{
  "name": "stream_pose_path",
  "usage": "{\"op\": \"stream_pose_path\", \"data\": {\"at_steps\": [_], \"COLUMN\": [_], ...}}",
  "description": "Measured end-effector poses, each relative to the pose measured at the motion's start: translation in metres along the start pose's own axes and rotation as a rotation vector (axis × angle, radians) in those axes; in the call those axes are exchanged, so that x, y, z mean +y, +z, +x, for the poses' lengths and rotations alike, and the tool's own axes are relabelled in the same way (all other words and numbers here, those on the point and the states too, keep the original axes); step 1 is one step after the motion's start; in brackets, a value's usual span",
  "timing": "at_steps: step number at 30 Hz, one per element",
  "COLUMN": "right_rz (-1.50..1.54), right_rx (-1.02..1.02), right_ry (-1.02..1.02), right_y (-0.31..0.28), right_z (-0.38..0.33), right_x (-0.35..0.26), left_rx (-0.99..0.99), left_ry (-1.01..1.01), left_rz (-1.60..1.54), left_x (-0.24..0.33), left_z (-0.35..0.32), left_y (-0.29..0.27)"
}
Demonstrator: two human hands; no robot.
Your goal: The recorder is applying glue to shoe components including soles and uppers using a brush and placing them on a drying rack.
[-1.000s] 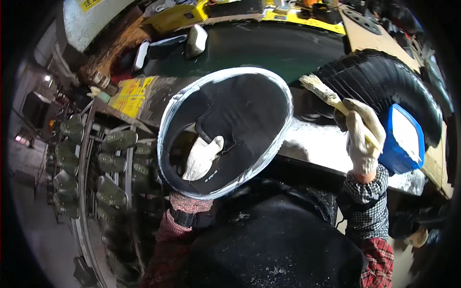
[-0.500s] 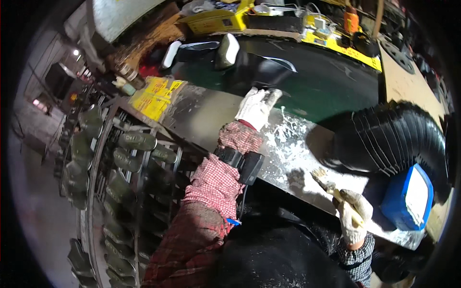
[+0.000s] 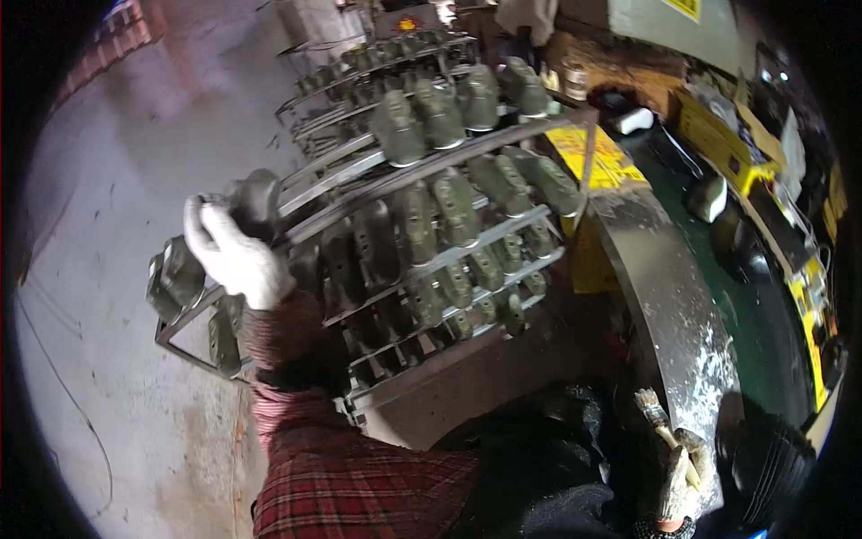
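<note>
My left hand point(image 3: 238, 259), in a white glove, reaches over the left part of a metal rack. Its fingers are apart and bent, right beside a dark green shoe point(image 3: 258, 199); whether they touch it I cannot tell. More dark green shoes point(image 3: 440, 115) stand in rows on the rack point(image 3: 422, 184), several with a pale edge along the bottom. At the lower right my right hand point(image 3: 687, 472), also gloved, is closed around the handle of a brush point(image 3: 654, 411). The brush's bristles point up and to the left, near the bench edge.
A metal-topped bench point(image 3: 651, 238), spattered with white, runs along the right beside a dark green surface point(image 3: 763, 332) holding a few shoe pieces. A yellow bin point(image 3: 714, 135) stands at the far right. Further racks of shoes point(image 3: 377, 61) are behind. A cable point(image 3: 67, 395) lies on the floor.
The view has swung left from the bench to the rack. My left hand has left the bench and moved over to the shoes on the rack. The right hand keeps hold of the brush.
</note>
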State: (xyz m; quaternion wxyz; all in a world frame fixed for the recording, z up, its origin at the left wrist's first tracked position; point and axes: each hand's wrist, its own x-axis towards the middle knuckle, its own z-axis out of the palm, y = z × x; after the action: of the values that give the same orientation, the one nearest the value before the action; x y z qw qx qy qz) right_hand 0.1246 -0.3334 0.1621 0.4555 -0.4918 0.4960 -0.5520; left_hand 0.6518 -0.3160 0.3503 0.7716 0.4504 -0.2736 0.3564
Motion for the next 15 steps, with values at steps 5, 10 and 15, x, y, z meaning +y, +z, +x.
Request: {"op": "stream_pose_path", "data": {"at_steps": [5, 10, 15], "right_rz": [-0.432, -0.209, -0.279], "right_rx": [-0.272, -0.078, 0.129], "right_ry": [-0.078, 0.006, -0.022], "right_y": [0.011, -0.018, -0.055], "right_z": [0.005, -0.021, -0.039], "right_x": [-0.031, -0.005, -0.035], "left_rx": [-0.334, -0.269, -0.510], "left_ry": [-0.144, -0.776, -0.950], "left_rz": [0.808, -0.483, -1.042], "left_x": [-0.057, -0.069, -0.024], "left_z": [0.062, 0.065, -0.059], "left_y": [-0.050, -0.054, -0.002]}}
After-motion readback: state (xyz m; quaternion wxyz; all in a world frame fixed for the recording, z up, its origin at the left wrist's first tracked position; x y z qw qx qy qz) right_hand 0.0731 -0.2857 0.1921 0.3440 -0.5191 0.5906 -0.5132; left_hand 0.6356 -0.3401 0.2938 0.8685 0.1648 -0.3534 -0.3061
